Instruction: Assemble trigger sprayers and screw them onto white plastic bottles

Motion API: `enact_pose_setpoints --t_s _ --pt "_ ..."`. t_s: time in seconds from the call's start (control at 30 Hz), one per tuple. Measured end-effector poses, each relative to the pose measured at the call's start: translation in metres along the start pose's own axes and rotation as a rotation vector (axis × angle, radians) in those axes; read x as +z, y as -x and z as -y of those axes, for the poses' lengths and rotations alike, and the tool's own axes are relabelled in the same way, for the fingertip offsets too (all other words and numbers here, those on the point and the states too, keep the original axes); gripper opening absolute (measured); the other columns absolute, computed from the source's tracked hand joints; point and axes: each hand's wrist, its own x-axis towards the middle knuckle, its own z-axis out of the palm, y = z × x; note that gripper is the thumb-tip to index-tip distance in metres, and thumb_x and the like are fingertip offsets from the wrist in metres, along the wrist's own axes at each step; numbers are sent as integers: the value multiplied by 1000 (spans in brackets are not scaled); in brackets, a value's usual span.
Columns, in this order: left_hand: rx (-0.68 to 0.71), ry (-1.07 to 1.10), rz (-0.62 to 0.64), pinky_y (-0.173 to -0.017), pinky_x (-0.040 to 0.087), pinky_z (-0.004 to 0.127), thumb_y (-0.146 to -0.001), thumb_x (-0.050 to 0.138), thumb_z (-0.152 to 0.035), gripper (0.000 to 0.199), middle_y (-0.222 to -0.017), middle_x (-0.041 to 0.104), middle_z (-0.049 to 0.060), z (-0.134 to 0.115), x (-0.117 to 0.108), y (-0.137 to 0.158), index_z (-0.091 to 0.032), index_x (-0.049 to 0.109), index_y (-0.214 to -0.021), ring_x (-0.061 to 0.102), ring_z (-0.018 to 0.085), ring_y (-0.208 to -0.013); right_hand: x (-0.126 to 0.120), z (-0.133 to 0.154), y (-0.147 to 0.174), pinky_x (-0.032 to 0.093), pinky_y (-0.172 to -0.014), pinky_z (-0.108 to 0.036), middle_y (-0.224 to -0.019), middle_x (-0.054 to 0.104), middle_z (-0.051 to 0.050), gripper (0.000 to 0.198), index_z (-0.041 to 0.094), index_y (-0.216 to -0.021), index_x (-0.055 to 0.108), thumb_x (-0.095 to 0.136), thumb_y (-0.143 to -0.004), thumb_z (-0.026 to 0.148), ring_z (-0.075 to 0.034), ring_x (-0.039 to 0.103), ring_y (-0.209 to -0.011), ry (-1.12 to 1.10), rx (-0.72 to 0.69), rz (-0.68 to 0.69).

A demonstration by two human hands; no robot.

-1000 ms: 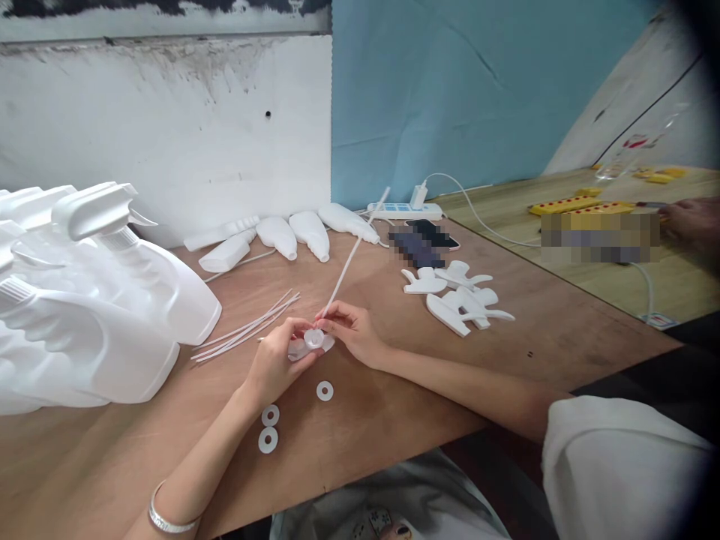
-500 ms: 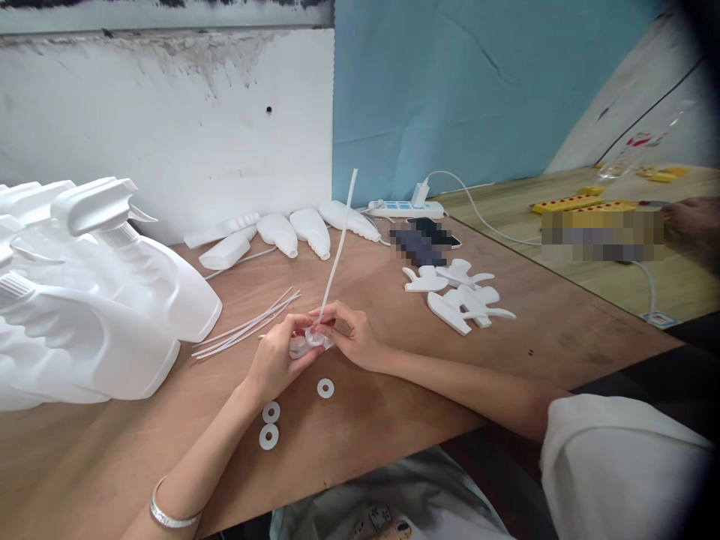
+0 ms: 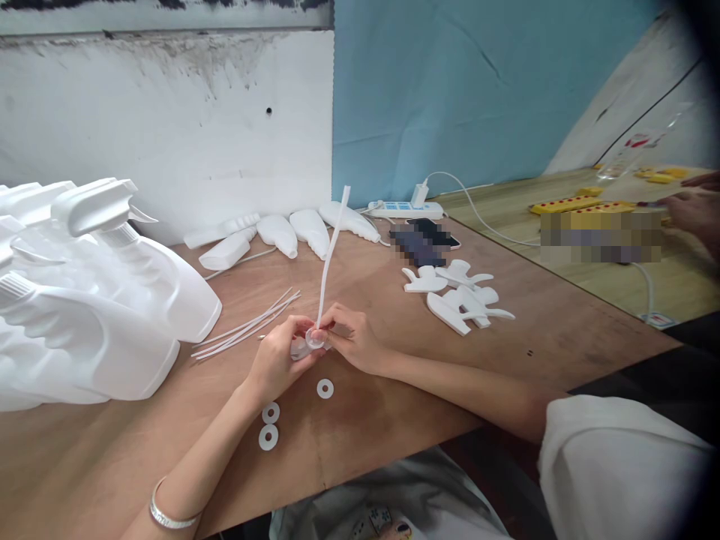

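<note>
My left hand (image 3: 280, 350) is closed around a white spray head (image 3: 300, 349), most of it hidden by the fingers. My right hand (image 3: 353, 337) pinches the lower end of a long white tube (image 3: 331, 251) against the head's round opening. The tube stands up from there, bending slightly. Three flat white washers (image 3: 325, 388) lie on the table just in front of my hands. Several loose thin tubes (image 3: 247, 328) rest to the left of my left hand. Right of my right hand sits a group of white spray heads with triggers (image 3: 464, 298).
Assembled white spray bottles (image 3: 106, 330) crowd the left side. Empty bottles (image 3: 277, 234) lie along the wall beside a power strip (image 3: 402, 208) and phones (image 3: 433, 231). At the right, another person's hand (image 3: 694, 214) is near yellow parts (image 3: 568, 204) on a neighbouring table.
The tube's top has dropped and shifted slightly left, while its lower end stays at the spray head. The other person's hands have come further into view.
</note>
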Motion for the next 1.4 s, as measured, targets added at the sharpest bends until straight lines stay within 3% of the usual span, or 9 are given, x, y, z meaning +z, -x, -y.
enact_pose_setpoints --t_s 0.37,0.63,0.9,1.1,1.17,1.23,1.27,1.4 --pt "-10 12 13 -66 44 25 -75 60 -30 28 -87 58 2 0 -1 0 -20 45 -95 56 13 -72 2 2 0 42 -59 -23 -63 55 0 20 20 -67 59 57 -79 35 -12 51 -64 30 -78 -31" --pt "-31 27 20 -65 45 24 -74 59 -29 22 -84 60 2 -4 -2 -1 -19 47 -89 57 14 -73 -1 2 -1 40 -57 -21 -62 54 1 19 19 -66 58 58 -79 32 -11 50 -62 92 -51 4" --pt "-47 71 38 -68 44 24 -74 60 -29 22 -86 59 2 -2 -1 -1 -19 47 -90 56 14 -76 -2 -4 0 41 -59 -23 -65 54 0 16 19 -69 60 58 -78 32 -12 51 -64 5 -31 24" --pt "-86 45 54 -67 43 25 -77 56 -31 20 -84 60 3 -1 -2 0 -19 48 -90 56 15 -74 -6 -13 -3 43 -73 -27 -90 58 -3 24 22 -98 56 50 -83 39 -13 54 -76 -65 -38 -41" --pt "-85 18 63 -68 42 26 -78 54 -32 16 -81 60 3 -1 -3 0 -19 51 -85 56 16 -74 -12 -24 -16 43 -77 -28 -99 57 -4 26 22 -103 52 36 -89 36 -14 54 -83 16 45 -142" --pt "-83 13 65 -68 41 26 -78 54 -33 16 -81 61 4 -1 -3 0 -18 52 -85 55 16 -75 -23 -41 -40 43 -78 -28 -102 56 -6 24 20 -104 48 33 -90 31 -15 54 -86 274 168 -230" --pt "-81 12 69 -68 41 26 -78 53 -33 17 -82 61 4 -2 -3 0 -18 52 -86 55 16 -74 -31 -50 -54 43 -79 -29 -107 54 -6 24 19 -108 46 35 -88 28 -15 54 -87 483 250 -210" --pt "-72 7 96 -66 40 26 -78 53 -34 18 -83 61 4 -2 -3 0 -18 54 -87 53 16 -71 -67 -84 -114 34 -92 -40 -120 46 -17 33 9 -111 46 51 -79 17 -26 42 -110 703 342 -200"
